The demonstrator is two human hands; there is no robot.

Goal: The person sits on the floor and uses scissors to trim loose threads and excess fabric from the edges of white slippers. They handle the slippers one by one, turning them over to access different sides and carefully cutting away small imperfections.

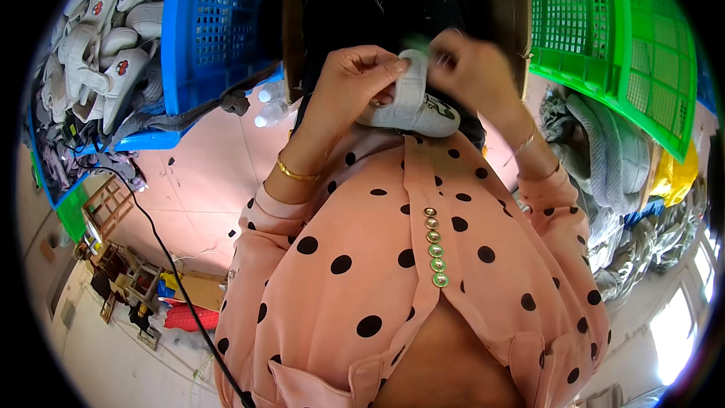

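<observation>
A small white sneaker (432,119) with a black printed mark rests at my lap, in front of the polka-dot blouse. My left hand (351,83) is closed on it, thumb and fingers pinching the edge of its upper beside the raised pale strap (411,87). Just right of the strap is my right hand (479,72), its fingers curled in and blurred by motion. A faint greenish smear and a small dark shape show by those fingertips, too unclear to name. The far side of the shoe's opening is partly hidden.
At the left, a blue plastic crate (172,38) stands beside a pile of white sneakers (98,53). Green crates (581,53) rise at the right, above grey padded material (596,143). Clear plastic bottles (269,106) stand left of my lap. A black cable (162,238) runs across the lower left.
</observation>
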